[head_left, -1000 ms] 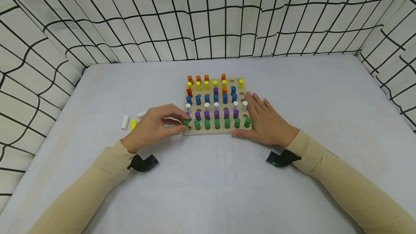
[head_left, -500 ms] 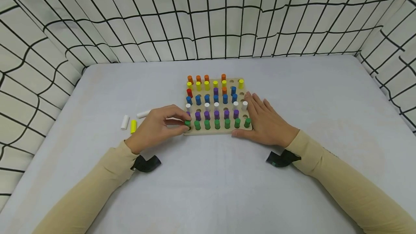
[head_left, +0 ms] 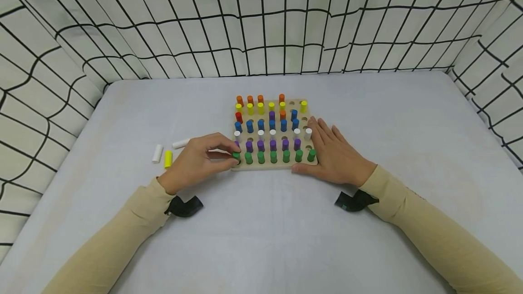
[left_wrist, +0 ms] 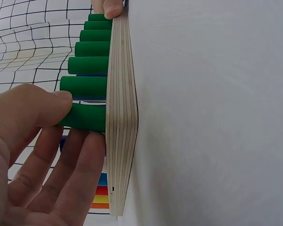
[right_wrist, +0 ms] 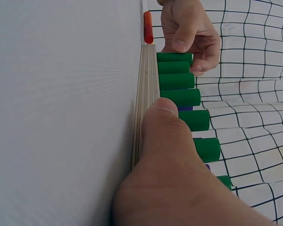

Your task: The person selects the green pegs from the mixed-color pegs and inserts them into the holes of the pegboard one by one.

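Note:
A wooden pegboard (head_left: 265, 167) lies on the table with rows of upright coloured pegs. My left hand (head_left: 198, 158) pinches a green peg (left_wrist: 86, 117) between thumb and fingers at the board's near left corner. That peg stands at the end of the front row, slightly tilted, its lower end at the board's top face. My right hand (head_left: 337, 158) rests along the board's right edge with fingers extended. In the right wrist view its thumb (right_wrist: 165, 122) lies against the front edge, near the other green pegs (right_wrist: 181, 98). The left fingers partly hide a purple peg behind them.
Left of the board lie a yellow peg (head_left: 168, 159), a white peg (head_left: 157, 154) and another white peg (head_left: 180, 144) partly behind the left hand. Several bare holes show among the rows, one at the right (head_left: 308, 147). A black grid on white walls (head_left: 261, 26) encloses the table.
My left hand has moved slightly right, bringing the green peg over the front row's left corner hole and straighter. The yellow peg shows more fully. My right hand has stayed in place.

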`<state>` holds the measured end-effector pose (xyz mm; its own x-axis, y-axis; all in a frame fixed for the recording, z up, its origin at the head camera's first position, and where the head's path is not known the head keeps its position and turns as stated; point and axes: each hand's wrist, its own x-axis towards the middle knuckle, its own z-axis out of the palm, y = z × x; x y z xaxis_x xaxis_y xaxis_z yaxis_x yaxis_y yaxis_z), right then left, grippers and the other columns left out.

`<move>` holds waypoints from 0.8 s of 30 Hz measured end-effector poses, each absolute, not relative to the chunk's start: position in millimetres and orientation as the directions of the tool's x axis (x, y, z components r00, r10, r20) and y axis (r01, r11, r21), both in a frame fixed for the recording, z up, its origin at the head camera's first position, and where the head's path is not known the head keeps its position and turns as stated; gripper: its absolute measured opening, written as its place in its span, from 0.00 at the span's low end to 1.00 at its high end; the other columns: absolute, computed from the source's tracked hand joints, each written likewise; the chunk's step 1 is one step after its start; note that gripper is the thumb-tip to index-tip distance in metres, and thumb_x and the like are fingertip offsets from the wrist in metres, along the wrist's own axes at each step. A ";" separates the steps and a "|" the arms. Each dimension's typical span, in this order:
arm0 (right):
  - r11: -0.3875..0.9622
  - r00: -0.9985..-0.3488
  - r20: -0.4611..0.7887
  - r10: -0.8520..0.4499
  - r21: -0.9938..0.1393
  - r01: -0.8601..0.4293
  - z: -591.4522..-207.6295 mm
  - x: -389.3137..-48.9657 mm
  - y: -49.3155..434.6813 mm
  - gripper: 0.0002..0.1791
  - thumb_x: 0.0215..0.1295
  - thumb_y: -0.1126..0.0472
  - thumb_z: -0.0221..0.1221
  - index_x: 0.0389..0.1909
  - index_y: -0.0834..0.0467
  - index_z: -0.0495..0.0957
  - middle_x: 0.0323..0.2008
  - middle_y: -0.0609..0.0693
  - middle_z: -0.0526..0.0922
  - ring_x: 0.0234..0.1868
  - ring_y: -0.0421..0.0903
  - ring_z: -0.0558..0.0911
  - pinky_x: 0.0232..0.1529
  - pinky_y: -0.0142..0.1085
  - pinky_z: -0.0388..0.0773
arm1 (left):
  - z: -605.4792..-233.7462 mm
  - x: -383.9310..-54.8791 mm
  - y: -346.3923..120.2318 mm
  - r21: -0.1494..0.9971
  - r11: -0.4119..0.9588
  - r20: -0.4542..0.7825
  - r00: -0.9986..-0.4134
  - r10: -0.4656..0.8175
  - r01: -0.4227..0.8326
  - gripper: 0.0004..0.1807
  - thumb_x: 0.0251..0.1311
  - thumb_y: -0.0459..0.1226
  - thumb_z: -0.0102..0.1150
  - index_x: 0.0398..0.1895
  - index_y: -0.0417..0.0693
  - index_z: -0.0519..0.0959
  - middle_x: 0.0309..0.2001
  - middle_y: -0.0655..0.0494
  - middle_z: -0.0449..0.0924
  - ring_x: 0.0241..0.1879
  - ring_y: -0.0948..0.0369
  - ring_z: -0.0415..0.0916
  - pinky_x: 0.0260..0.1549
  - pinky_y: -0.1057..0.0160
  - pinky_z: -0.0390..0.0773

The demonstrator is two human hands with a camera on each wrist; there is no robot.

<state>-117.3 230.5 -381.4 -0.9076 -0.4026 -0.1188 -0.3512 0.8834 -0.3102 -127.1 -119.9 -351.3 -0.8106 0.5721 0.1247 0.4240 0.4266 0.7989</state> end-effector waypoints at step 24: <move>0.880 -0.903 -0.129 -0.411 -0.314 -0.356 -382.5 -116.3 230.4 0.69 0.61 0.19 0.53 0.83 0.61 0.33 0.85 0.58 0.36 0.87 0.59 0.40 0.85 0.63 0.39 | -347.4 -125.8 -122.6 0.763 0.445 0.185 -0.818 0.544 0.469 0.14 0.57 0.29 0.74 0.46 0.45 0.85 0.44 0.54 0.87 0.44 0.62 0.87 0.49 0.66 0.88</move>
